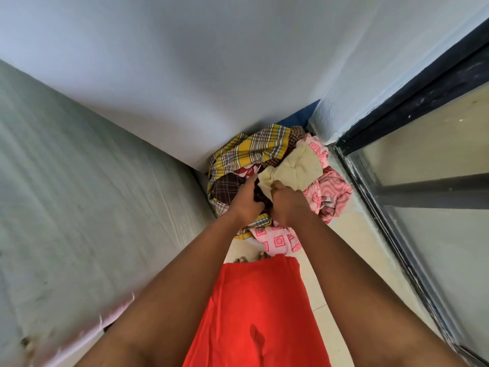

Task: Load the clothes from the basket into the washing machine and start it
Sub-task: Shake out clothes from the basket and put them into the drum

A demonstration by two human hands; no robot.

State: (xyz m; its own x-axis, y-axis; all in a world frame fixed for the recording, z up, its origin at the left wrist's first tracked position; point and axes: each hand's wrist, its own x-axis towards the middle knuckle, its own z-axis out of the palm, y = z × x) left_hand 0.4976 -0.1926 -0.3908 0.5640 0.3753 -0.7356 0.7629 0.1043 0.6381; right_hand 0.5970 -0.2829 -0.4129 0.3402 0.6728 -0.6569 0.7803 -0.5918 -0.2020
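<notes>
A heap of clothes (267,165) fills the corner ahead of me and hides whatever holds it. On top lie a yellow checked cloth (254,147), a pale yellow garment (299,165), a pink patterned cloth (336,192) and a dark brown checked piece (225,190). My left hand (247,198) digs into the dark cloth in the middle of the heap, fingers curled into it. My right hand (287,205) pinches the lower edge of the pale yellow garment. No washing machine shows in the view.
A grey-green surface (79,194) runs along the left. A white wall (211,62) stands behind the heap. A dark-framed glass panel (423,194) lines the right side. My red garment (254,313) hangs below, over pale floor tiles (352,247).
</notes>
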